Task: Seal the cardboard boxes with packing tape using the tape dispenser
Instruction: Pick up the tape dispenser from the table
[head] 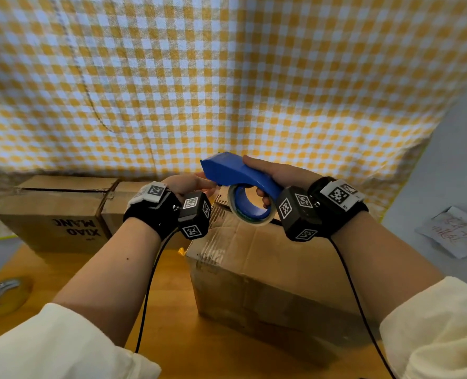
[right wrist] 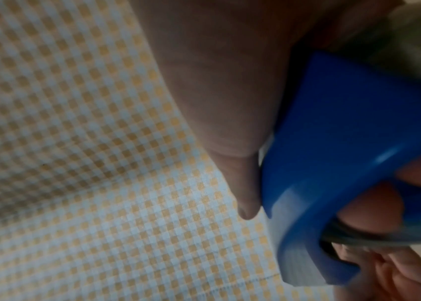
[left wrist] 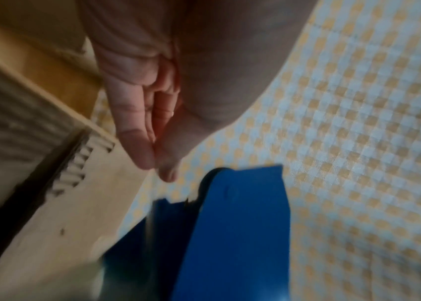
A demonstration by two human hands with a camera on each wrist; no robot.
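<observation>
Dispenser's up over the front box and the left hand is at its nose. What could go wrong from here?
1. The left hand reaches under the front of the dispenser, and its fingertips look close to the cutter end; a nick seems possible.
2. The dispenser hangs above the box, not touching it, so any tape pulled free could fold onto itself.
3. The right hand alone holds the dispenser; a hard tug might twist it.

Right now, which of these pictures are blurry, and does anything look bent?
Head view: sharp, but wide-angle bends the checked cloth. Left wrist view: motion blur smears the blue tape dispenser and cardboard box. Right wrist view: soft, dim, dispenser close.
</observation>
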